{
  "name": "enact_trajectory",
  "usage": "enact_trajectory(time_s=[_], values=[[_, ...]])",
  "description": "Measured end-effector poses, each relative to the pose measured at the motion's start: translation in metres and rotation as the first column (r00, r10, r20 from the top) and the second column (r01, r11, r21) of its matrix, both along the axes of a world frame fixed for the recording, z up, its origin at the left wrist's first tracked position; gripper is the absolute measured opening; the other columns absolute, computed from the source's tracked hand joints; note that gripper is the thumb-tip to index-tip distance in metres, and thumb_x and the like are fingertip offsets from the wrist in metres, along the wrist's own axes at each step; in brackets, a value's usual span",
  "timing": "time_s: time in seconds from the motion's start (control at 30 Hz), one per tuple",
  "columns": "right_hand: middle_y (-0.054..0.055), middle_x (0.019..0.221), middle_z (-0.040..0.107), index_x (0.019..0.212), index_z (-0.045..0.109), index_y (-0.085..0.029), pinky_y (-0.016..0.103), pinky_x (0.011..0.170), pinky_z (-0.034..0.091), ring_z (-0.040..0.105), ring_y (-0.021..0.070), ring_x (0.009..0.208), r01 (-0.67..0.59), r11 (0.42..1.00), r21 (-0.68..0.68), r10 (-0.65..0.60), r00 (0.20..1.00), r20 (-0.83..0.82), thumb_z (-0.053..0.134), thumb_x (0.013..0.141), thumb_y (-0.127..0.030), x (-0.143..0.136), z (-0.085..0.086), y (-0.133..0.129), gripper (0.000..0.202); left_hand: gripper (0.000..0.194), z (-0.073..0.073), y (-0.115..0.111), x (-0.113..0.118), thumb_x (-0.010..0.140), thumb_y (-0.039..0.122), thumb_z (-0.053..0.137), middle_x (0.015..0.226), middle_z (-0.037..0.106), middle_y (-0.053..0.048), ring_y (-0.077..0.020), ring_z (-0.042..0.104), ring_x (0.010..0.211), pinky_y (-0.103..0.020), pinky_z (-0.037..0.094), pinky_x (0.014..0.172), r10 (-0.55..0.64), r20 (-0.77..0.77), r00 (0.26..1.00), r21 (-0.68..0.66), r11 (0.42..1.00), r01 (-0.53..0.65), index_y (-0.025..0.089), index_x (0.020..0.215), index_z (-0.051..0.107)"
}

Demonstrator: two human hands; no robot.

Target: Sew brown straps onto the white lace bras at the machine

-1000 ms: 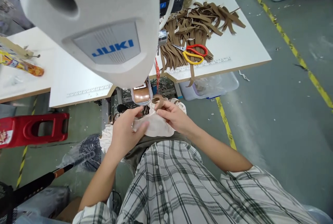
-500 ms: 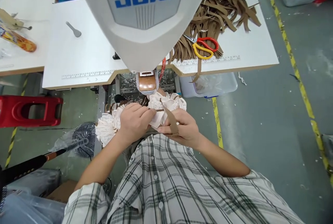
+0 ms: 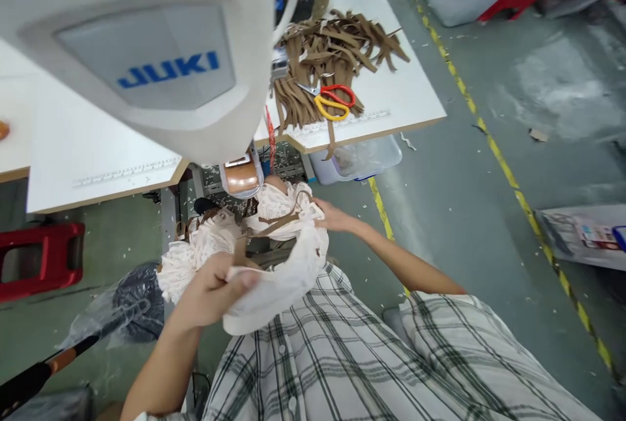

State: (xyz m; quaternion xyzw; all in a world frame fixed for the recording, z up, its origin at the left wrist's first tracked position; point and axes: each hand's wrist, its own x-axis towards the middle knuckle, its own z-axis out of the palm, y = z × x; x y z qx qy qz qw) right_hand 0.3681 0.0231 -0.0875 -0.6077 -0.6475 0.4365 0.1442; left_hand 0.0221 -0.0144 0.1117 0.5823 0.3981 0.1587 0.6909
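We see the white surface point(image 3: 411, 95) behind the work, with the JUKI sewing machine head point(image 3: 147, 49) looming over its front edge. A pile of brown fabric strips point(image 3: 337, 46) lies on the surface to the right of the head. Below and in front of the machine, frilled white lace pieces point(image 3: 210, 235) are bunched near the body.

The white lace-trimmed cloth panel point(image 3: 274, 290) stretches in a curve between the hands, just above the plaid shirt. We judge the step in hand to be spreading and arranging this panel by hand, away from the machine; the next move calls for a secure hold on the near end and the folds kept untwisted.

The left hand point(image 3: 210, 290) is closed on the panel's near left end, thumb on top and fingers beneath. The right hand point(image 3: 333, 216) meets the far right side of the bunched lace; its fingers are hidden behind the cloth, so we cannot tell how tightly they hold.

Red-and-yellow-handled scissors point(image 3: 323, 91) rest on the pile. A single narrow brown strip point(image 3: 276, 224) crosses the lace between the hands; we cannot tell whether it is attached.
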Motion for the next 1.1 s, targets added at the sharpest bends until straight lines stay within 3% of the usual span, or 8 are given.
enact_trajectory(time_s=[0.13,0.3,0.37,0.47,0.6,0.73,0.87,1.1], values=[[0.005,0.075,0.063,0.088,0.062,-0.017,0.028,0.066,0.044,0.056,0.0184,0.068,0.036,0.997,-0.062,-0.035,0.999,0.024,0.056,0.083,-0.064,0.012,0.006,-0.021,0.047,0.048,-0.025,0.039,-0.048,0.084,0.061,0.058,0.06,0.064,-0.005,-0.0182,0.056,0.051,-0.026,0.041,0.046,0.32,-0.316,0.893,-0.065,0.932,-0.356,0.016,0.075,0.069],[0.003,0.068,0.055,0.066,0.051,-0.017,0.026,0.066,0.04,0.051,0.0154,0.068,0.018,0.999,0.027,-0.015,0.994,-0.113,0.03,0.095,-0.067,-0.016,0.071,-0.04,0.061,0.057,-0.046,0.09,-0.028,0.073,0.053,0.068,0.11,0.069,-0.019,-0.0398,0.061,0.108,-0.047,0.051,0.085,0.577,-0.625,0.526,0.537,0.807,-0.247,0.013,0.113,0.066],[0.002,0.07,0.054,0.069,0.052,-0.017,0.025,0.066,0.039,0.051,0.0142,0.069,-0.056,0.994,0.091,0.076,0.969,-0.234,0.028,0.097,-0.066,-0.038,0.098,-0.04,0.061,0.063,-0.055,0.085,0.011,0.074,0.053,0.068,0.13,0.061,-0.019,-0.0383,0.053,0.123,-0.049,0.045,0.099,0.498,-0.489,0.717,0.513,0.828,-0.226,0.015,0.124,0.062],[-0.001,0.066,0.049,0.07,0.052,-0.016,0.023,0.062,0.035,0.045,0.0108,0.064,-0.246,0.95,0.192,0.304,0.867,-0.395,0.034,0.099,-0.059,-0.059,0.128,-0.025,0.055,0.05,-0.073,0.061,0.064,0.074,0.055,0.073,0.112,0.07,-0.011,-0.0276,0.063,0.104,-0.038,0.048,0.093,0.156,-0.041,0.987,-0.066,0.985,-0.159,0.019,0.108,0.069],[0.0,0.075,0.06,0.094,0.067,-0.015,0.021,0.062,0.039,0.051,0.0102,0.066,-0.498,0.864,0.073,0.467,0.738,-0.487,0.046,0.098,-0.048,-0.05,0.147,0.014,0.039,0.045,-0.086,0.038,0.083,0.07,0.058,0.077,0.062,0.06,-0.001,-0.0113,0.05,0.054,-0.024,0.04,0.056,0.25,0.109,0.962,-0.411,0.893,-0.185,0.015,0.073,0.066],[0.006,0.1,0.069,0.121,0.063,-0.017,0.026,0.082,0.048,0.063,0.0133,0.089,-0.62,0.785,0.016,0.498,0.615,-0.611,0.047,0.099,-0.043,-0.048,0.148,0.029,0.037,0.054,-0.077,0.033,0.069,0.077,0.07,0.062,0.065,0.062,-0.003,-0.0143,0.054,0.057,-0.026,0.04,0.055,0.392,0.111,0.913,-0.466,0.832,-0.3,0.016,0.076,0.068],[0.012,0.129,0.058,0.135,0.046,-0.017,0.031,0.096,0.045,0.056,0.0195,0.114,-0.382,0.917,0.115,0.385,0.773,-0.504,0.07,0.083,-0.052,-0.067,0.129,0.014,0.067,0.054,-0.06,0.029,0.053,0.075,0.07,0.065,0.059,0.056,-0.001,-0.0127,0.049,0.051,-0.024,0.038,0.05,0.528,0.097,0.844,-0.494,0.761,-0.42,0.017,0.084,0.072],[0.003,0.072,0.058,0.081,0.058,-0.019,0.027,0.064,0.033,0.05,0.0154,0.067,-0.548,0.808,0.215,0.58,0.803,-0.134,0.037,0.102,-0.051,-0.068,0.113,-0.003,0.044,0.021,-0.029,0.068,-0.015,0.081,0.04,0.076,0.104,0.069,-0.003,-0.0164,0.063,0.099,-0.03,0.053,0.086,0.701,0.218,0.679,-0.279,0.712,-0.644,0.02,0.078,0.07]])
